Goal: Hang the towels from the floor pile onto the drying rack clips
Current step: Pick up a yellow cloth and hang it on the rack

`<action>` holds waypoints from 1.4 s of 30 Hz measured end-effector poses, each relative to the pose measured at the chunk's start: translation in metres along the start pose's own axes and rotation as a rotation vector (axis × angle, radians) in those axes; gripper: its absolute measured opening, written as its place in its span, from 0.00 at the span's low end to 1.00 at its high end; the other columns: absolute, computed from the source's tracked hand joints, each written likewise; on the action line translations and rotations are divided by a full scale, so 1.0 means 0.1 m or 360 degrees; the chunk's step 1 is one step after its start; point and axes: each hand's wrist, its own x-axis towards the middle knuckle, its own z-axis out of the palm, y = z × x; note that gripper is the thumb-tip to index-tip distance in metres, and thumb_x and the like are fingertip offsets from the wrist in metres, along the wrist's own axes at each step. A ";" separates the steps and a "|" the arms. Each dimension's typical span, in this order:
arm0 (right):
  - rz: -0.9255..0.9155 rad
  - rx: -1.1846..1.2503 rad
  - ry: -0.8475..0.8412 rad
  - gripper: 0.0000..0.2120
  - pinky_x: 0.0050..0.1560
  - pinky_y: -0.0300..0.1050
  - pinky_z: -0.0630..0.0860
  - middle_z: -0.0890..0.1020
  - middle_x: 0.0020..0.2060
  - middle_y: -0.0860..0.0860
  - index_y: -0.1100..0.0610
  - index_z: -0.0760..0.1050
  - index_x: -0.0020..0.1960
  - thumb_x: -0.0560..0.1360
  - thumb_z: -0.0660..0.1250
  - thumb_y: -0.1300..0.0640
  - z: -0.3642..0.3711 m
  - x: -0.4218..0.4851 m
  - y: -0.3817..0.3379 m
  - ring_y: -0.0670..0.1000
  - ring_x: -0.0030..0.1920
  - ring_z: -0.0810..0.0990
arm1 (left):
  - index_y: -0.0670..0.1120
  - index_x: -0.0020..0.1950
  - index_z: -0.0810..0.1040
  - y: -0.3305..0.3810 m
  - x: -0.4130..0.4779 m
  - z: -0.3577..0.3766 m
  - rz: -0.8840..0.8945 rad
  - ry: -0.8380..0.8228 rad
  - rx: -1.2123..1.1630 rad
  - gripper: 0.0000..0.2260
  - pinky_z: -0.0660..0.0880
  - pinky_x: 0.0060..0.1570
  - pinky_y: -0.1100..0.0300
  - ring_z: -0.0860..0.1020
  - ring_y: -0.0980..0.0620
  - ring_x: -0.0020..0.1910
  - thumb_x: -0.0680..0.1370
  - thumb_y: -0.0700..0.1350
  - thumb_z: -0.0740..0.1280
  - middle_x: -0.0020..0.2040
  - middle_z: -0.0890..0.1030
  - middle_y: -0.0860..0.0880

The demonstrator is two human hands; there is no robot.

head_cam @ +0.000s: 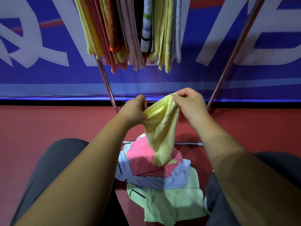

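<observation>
Task in progress. The left hand (133, 110) and right hand (190, 103) each pinch the upper edge of a yellow towel (161, 131) - both grips are narrow and closed on cloth. The towel hangs slack below the grip, its lower end over the floor pile (162, 180); whether they touch cannot be told. Above and beyond the grip, a dense row of hung towels (130, 30) fills the drying rack (234, 51); its clips are out of view. Directly beneath the grip lie a pink towel (143, 162), a pale blue one and a green towel (171, 203) - judged well advanced, with at least four towels left to hang.
</observation>
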 end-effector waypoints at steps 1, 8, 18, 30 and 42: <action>-0.0015 -0.0011 0.0026 0.04 0.41 0.43 0.76 0.86 0.38 0.48 0.54 0.84 0.46 0.71 0.73 0.57 -0.01 0.00 0.00 0.46 0.37 0.80 | 0.47 0.49 0.73 -0.02 -0.01 -0.03 0.0019 0.0017 -0.0036 0.13 0.84 0.36 0.49 0.84 0.41 0.38 0.71 0.32 0.67 0.44 0.82 0.45; -0.0047 0.0028 0.0192 0.02 0.40 0.38 0.77 0.86 0.39 0.47 0.54 0.84 0.47 0.74 0.74 0.59 -0.10 0.06 -0.01 0.44 0.37 0.81 | 0.41 0.50 0.77 0.05 -0.13 -0.22 0.0269 -0.0038 -0.0593 0.06 0.81 0.36 0.62 0.82 0.52 0.33 0.80 0.31 0.70 0.39 0.83 0.52; -0.0049 0.0040 0.0187 0.03 0.43 0.43 0.78 0.87 0.40 0.49 0.53 0.84 0.47 0.74 0.73 0.58 -0.10 0.04 -0.02 0.45 0.38 0.81 | 0.45 0.50 0.87 0.08 -0.20 -0.30 0.0236 -0.0298 -0.0354 0.10 0.81 0.46 0.64 0.87 0.55 0.41 0.85 0.47 0.68 0.42 0.88 0.49; 0.0061 0.0211 0.0213 0.05 0.41 0.51 0.78 0.83 0.34 0.49 0.51 0.82 0.43 0.68 0.71 0.59 -0.11 0.09 -0.05 0.51 0.35 0.79 | 0.47 0.43 0.79 0.06 -0.10 -0.28 0.0207 0.0183 -0.0201 0.14 0.71 0.37 0.57 0.74 0.56 0.32 0.77 0.55 0.77 0.37 0.81 0.48; -0.0042 0.0264 0.0122 0.15 0.56 0.50 0.82 0.87 0.50 0.51 0.49 0.83 0.63 0.78 0.75 0.61 -0.17 0.15 -0.02 0.52 0.47 0.85 | 0.53 0.58 0.83 -0.03 0.03 -0.27 0.0065 0.0440 -0.0980 0.15 0.84 0.56 0.43 0.85 0.46 0.48 0.74 0.43 0.80 0.49 0.82 0.44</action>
